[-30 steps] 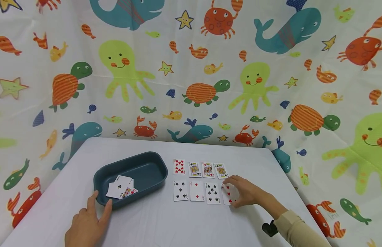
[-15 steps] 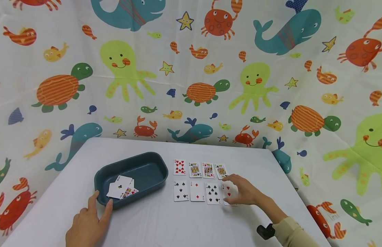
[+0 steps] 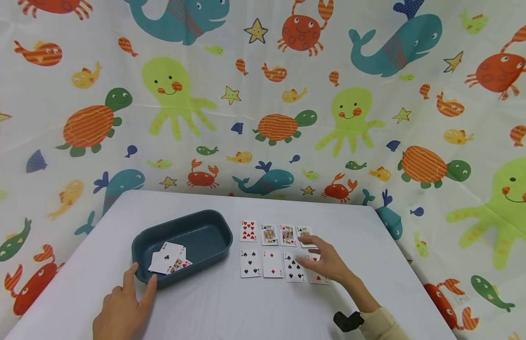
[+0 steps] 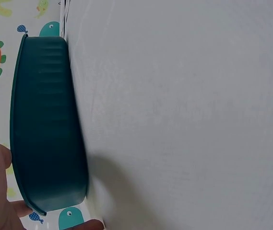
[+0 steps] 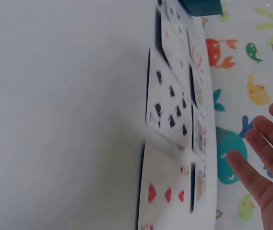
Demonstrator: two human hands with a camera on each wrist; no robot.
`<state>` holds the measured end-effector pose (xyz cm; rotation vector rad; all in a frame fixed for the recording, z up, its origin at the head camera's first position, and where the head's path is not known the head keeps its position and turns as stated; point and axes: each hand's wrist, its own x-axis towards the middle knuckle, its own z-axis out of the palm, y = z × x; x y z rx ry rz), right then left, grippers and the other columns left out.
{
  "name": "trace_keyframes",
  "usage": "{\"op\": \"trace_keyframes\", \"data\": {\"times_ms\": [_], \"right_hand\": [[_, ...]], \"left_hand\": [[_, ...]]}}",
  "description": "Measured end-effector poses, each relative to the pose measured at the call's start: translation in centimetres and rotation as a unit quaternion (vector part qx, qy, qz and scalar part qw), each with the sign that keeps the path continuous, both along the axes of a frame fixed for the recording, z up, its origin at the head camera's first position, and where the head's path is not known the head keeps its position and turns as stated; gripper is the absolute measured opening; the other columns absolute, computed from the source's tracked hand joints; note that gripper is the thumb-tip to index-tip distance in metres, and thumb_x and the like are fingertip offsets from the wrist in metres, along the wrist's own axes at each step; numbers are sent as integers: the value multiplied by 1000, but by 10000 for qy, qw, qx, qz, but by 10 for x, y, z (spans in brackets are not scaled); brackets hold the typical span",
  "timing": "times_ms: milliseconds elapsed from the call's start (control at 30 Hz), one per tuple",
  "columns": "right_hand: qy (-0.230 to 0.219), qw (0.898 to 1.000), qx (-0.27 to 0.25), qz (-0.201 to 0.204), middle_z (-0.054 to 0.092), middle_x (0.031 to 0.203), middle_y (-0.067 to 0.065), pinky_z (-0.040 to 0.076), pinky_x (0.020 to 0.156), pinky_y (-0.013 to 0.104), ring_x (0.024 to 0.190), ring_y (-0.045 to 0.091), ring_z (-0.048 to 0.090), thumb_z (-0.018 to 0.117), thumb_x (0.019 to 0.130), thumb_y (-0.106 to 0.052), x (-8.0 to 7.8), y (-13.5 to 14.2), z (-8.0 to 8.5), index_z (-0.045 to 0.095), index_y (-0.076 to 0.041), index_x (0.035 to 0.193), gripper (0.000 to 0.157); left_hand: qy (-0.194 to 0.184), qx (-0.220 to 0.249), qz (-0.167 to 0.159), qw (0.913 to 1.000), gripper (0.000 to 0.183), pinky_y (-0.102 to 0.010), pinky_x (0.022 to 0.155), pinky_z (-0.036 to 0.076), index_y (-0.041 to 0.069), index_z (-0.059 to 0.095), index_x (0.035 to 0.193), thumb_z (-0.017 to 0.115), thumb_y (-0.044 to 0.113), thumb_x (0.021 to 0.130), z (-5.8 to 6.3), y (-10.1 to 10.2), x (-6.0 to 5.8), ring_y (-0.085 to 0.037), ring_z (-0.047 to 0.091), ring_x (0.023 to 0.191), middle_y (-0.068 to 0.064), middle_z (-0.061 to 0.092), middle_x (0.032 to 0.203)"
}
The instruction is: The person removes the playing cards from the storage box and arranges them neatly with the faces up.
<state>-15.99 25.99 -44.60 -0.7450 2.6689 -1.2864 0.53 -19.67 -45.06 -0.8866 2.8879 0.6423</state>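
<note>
My left hand [image 3: 120, 304] rests at the near left corner of a dark teal tub [image 3: 199, 267], thumb and forefinger spread and touching its rim. Inside the tub lie several loose playing cards [image 3: 166, 257], a club card on top. My right hand [image 3: 328, 262] hovers with fingers apart over the right end of two rows of face-up cards, holding nothing. Below it are a seven of spades [image 3: 294, 273] and a hearts card [image 3: 318, 277], partly hidden. Behind them, a face card [image 3: 303, 231] is partly covered by the fingers. The right wrist view shows the fingers [image 5: 270, 143] spread.
The front row also has a five of spades [image 3: 250, 263] and a two of diamonds [image 3: 272, 264]. Behind are a red hearts card [image 3: 248, 231] and face cards [image 3: 270, 234]. A white cloth [image 3: 228, 311] covers the table; a printed sea-animal curtain [image 3: 245, 85] hangs behind.
My right hand has lifted off the hearts card and moved left toward the seven of spades. The hearts card stays in its row. My left hand keeps its place at the tub.
</note>
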Motion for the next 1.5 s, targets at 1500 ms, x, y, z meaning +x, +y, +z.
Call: {"op": "trace_keyframes", "data": {"times_ms": [1500], "right_hand": [[-645,9563,-2693,937,60,140,11,49,105,45,132,36,55,68,97,-21,20,-185,21,54,-4,143,50]], "left_hand": [[19,92,-150,9998,91,-71,78,50,0,22,154,34,72,99,3,-1,-3,-55,54,100,-41,54,111]]}}
